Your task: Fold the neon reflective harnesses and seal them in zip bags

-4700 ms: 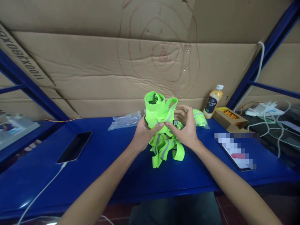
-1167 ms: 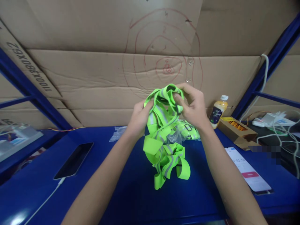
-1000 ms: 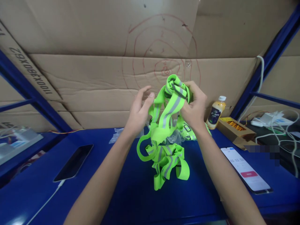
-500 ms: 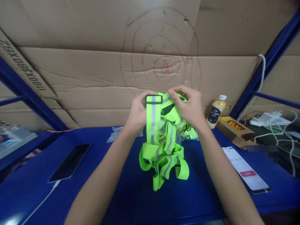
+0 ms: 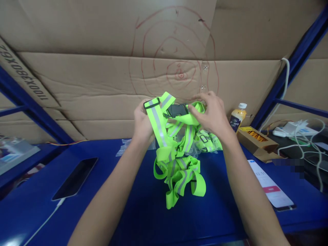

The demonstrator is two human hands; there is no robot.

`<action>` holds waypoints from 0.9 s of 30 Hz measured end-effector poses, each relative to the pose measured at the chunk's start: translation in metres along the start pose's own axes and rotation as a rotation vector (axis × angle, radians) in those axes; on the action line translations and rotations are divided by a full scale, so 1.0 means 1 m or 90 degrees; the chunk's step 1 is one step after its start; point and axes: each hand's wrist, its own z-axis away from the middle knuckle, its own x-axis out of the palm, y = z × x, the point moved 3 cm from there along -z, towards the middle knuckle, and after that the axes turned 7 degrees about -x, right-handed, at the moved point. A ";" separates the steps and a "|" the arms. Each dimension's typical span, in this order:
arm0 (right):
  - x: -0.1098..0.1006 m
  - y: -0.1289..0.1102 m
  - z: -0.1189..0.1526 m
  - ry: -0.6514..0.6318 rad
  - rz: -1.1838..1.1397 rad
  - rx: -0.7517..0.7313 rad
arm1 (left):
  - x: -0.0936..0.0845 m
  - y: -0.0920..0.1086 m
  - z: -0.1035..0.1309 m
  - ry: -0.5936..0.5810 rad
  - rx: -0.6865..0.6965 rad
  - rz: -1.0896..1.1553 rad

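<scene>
A tangle of neon yellow-green reflective straps (image 5: 160, 124) with a grey stripe hangs between my two hands. My left hand (image 5: 143, 119) is closed on a strap beside a black slide adjuster (image 5: 152, 103); its fingertips are behind the webbing. With thumb and fingers my right hand (image 5: 214, 111) grips a folded strap at the right end of a black side-release buckle (image 5: 177, 110). The buckle looks joined. Loops of the same webbing dangle below, over the blue table (image 5: 143, 212).
Behind the straps lie more bundled neon straps (image 5: 205, 140) and a clear plastic bag (image 5: 124, 148). A phone on a cable (image 5: 75, 178) is at left. At right are a lit phone (image 5: 271, 188), a cardboard box (image 5: 256, 143), a bottle (image 5: 237, 118) and white cables (image 5: 302, 136).
My left hand has moved left and slightly down, tilting the adjuster. My hands are farther apart, and the black buckle between them now shows plainly.
</scene>
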 end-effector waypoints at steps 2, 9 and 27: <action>-0.007 -0.008 0.002 -0.068 0.020 -0.025 | 0.000 0.005 0.001 -0.013 0.145 -0.102; -0.012 -0.024 0.000 -0.153 -0.144 -0.126 | 0.004 0.013 0.005 -0.108 0.178 -0.132; -0.015 -0.035 -0.004 -0.038 -0.116 -0.169 | 0.007 0.059 0.026 -0.140 0.419 -0.630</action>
